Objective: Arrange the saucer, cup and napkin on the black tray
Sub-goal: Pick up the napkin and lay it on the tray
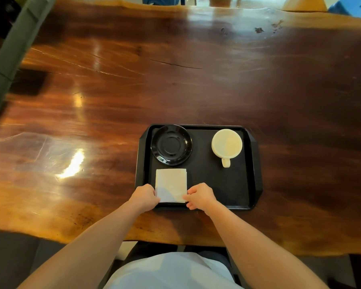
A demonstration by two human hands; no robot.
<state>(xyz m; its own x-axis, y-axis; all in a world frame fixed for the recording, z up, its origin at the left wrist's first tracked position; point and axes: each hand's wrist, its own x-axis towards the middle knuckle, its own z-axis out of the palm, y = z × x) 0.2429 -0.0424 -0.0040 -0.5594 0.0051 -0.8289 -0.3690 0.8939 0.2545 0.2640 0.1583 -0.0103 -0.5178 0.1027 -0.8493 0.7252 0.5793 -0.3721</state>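
Note:
A black tray [208,184] lies near the table's front edge. On its far left sits a glossy black saucer [171,144], empty. A cream cup [227,145] stands on the tray's far right, handle pointing toward me. A folded white napkin [171,182] lies flat on the tray's near left, below the saucer. My left hand [145,197] pinches the napkin's near left corner. My right hand [199,196] pinches its near right corner. Both sets of fingers are curled on the napkin's near edge.
The tray rests on a wide, polished dark wooden table [113,101] with bright glare patches on its left. A grey post [10,49] runs along the left side. Chairs and a blue object [350,7] show beyond the far edge.

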